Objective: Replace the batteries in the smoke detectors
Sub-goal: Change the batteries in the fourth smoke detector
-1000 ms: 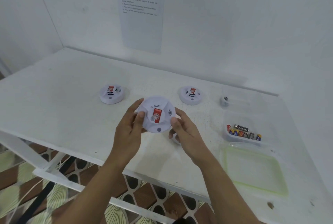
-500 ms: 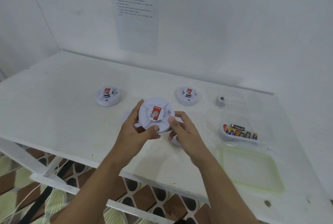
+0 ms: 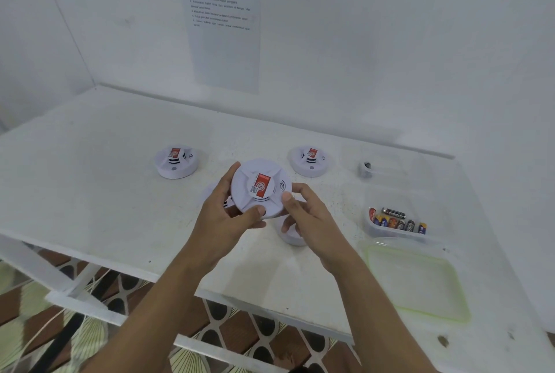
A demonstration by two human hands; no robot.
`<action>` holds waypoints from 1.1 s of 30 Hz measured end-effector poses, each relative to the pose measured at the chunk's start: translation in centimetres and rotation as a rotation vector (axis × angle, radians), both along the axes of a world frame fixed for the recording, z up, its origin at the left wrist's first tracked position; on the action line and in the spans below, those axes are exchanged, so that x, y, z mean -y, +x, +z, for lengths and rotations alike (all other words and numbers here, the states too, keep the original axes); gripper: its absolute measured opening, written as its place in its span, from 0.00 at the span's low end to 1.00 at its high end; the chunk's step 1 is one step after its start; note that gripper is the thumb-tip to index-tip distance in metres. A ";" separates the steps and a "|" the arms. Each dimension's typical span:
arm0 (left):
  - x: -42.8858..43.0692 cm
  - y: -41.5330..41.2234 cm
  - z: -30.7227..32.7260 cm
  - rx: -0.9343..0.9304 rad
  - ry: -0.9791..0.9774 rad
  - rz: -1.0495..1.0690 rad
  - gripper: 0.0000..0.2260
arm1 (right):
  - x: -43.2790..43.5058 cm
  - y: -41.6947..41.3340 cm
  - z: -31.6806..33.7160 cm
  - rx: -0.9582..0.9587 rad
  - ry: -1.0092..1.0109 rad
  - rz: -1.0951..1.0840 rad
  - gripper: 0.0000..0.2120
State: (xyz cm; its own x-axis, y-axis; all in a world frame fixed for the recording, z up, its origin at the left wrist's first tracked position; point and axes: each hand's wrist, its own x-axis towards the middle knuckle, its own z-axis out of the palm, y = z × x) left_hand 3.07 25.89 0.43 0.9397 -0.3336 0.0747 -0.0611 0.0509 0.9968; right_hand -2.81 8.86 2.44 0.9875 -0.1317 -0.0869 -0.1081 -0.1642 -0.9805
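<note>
White table filled most of the view, and the held detector was up off it, over its near middle. Printed paper sheet was on the wall, well behind the held detector; its text was too small to read. Green-rimmed clear lid lay flat, well to the right of the held detector and nearer the camera.

Left hand gripped the held detector's left side, fingers curled round the back rim and thumb pressed on the near front edge. Right hand held its right side, thumb tip on the front rim and the other fingers curled behind and below.

Clear tub sat to the right of the held detector, just behind the lid. The held detector was round and white, tilted face-up toward the camera, with a red label at its centre. Second detector sat behind and left of it, third detector behind and right, both flat on the table with red labels.

A white round part lay just below the held detector, partly under the right hand. Another white part showed behind the left hand, mostly hidden. Batteries lay inside the tub. A small dark-ended cylinder sat far right of the held detector, too blurred to name.
</note>
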 end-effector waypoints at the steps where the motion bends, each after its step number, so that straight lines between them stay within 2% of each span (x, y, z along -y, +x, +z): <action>1: 0.0 0.0 0.0 0.002 0.005 0.001 0.36 | 0.0 0.0 0.0 -0.001 -0.002 0.000 0.12; 24: -1.3 -0.6 0.5 -0.010 -0.041 -0.022 0.36 | -0.8 -0.5 0.3 0.004 -0.034 0.022 0.12; 27: -1.9 -0.7 0.5 -0.020 -0.031 -0.074 0.34 | -1.0 -0.3 0.0 0.001 -0.051 0.031 0.13; 30: -2.6 -0.3 0.5 -0.049 -0.030 -0.135 0.26 | -1.0 -0.1 -0.6 -0.005 -0.086 0.031 0.15; 33: -2.9 0.0 0.3 -0.123 -0.078 -0.095 0.21 | -0.9 -0.1 -1.1 0.006 -0.110 0.025 0.17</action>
State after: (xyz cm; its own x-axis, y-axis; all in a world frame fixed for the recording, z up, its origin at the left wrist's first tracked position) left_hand 3.03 28.82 0.71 0.9080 -0.4188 -0.0095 0.0694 0.1280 0.9893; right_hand -2.89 9.74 1.38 0.9911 -0.1149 -0.0674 -0.0968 -0.2738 -0.9569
